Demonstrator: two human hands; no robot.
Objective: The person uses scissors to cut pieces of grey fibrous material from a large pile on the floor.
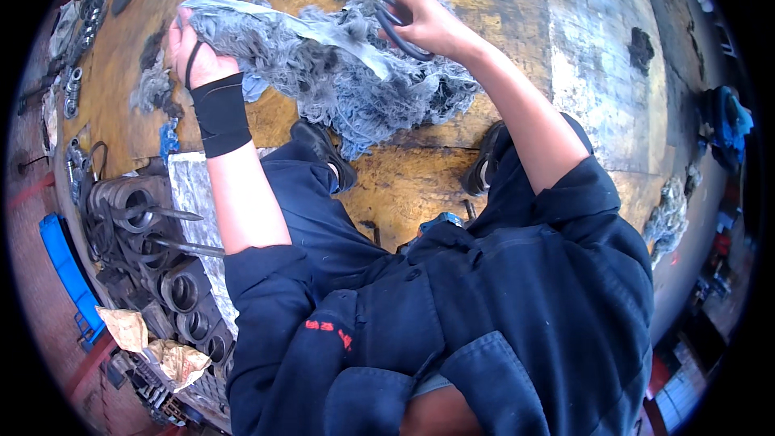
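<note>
My left hand (202, 56), with a black wrap round the wrist and a dark loop across the hand, grips one end of a shaggy grey-blue bundle of frayed cloth (339, 69). A pale smooth strip of fabric runs along its top from that hand toward the right. In my right hand (436, 28) are scissors (393, 26) with dark handles. Their blades point up and left, beyond the bundle's far edge, and look nearly closed. The bundle hangs between both hands over the worn yellow-brown surface. Folds hide the fingertips of my left hand.
Metal rings and blocks (182, 291) lie at the lower left, beside crumpled brown paper (173, 359). A blue metal piece (64, 266) stands farther left. Loose fluff (153, 85) sits near my left hand, and a greyish clump (668, 214) lies at the right edge. My shoes (327, 153) are below the bundle.
</note>
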